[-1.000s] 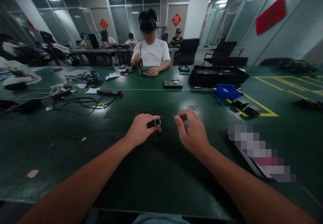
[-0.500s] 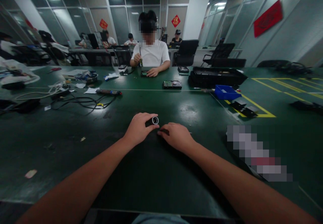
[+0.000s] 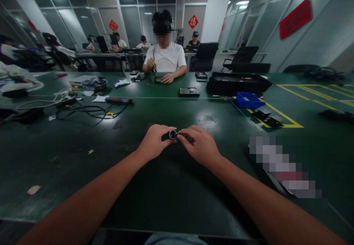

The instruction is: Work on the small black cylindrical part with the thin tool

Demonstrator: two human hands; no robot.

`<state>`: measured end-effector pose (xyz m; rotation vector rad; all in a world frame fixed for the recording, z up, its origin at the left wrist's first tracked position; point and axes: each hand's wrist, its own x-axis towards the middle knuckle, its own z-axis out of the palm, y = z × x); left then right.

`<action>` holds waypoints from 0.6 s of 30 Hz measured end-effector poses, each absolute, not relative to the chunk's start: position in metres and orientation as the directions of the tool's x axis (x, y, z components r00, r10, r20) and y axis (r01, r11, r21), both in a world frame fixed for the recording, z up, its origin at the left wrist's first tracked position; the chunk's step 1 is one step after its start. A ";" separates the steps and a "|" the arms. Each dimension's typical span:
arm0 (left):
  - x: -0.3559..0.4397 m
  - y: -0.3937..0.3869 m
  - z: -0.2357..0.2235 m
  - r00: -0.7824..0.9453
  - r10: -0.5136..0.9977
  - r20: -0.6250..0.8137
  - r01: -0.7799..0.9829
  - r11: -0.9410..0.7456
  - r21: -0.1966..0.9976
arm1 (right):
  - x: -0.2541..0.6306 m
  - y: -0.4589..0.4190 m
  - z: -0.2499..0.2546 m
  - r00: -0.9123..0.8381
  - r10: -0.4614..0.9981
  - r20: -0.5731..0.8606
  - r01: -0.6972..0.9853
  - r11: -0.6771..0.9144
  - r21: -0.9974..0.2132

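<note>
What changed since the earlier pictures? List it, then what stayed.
The right hand, apart from the dark cylinder a second ago, dipped lower, then rose to bring its fingertips to the cylinder's open end. It holds a small dark item, too small to identify. The left hand keeps gripping the cylinder; the blue tray stayed put.

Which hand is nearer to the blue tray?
The right hand: it is in front and left of the blue tray; the left hand is farther left, holding a dark cylinder.
</note>
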<state>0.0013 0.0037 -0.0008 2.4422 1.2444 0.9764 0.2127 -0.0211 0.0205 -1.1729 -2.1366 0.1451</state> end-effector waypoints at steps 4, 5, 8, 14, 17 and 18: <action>0.004 0.001 0.001 0.485 0.745 0.459 0.582 -0.666 0.466 | 0.210 -0.021 0.017 -0.410 0.759 0.506 0.690 0.621 -0.373; 0.005 0.000 0.002 0.497 0.737 0.458 0.574 -0.675 0.464 | 0.210 -0.021 0.017 -0.413 0.759 0.503 0.691 0.621 -0.370; 0.004 0.000 0.001 0.511 0.723 0.466 0.561 -0.690 0.457 | 0.209 -0.020 0.016 -0.358 0.785 0.506 0.709 0.581 -0.399; 0.003 -0.002 0.001 0.525 0.721 0.453 0.577 -0.692 0.433 | 0.210 -0.019 0.018 -0.246 0.835 0.492 0.749 0.486 -0.449; 0.004 -0.003 0.002 0.542 0.713 0.445 0.582 -0.700 0.414 | 0.210 -0.020 0.019 -0.240 0.844 0.480 0.748 0.476 -0.463; 0.004 -0.003 0.002 0.546 0.710 0.445 0.580 -0.704 0.410 | 0.210 -0.021 0.019 -0.244 0.842 0.481 0.739 0.483 -0.470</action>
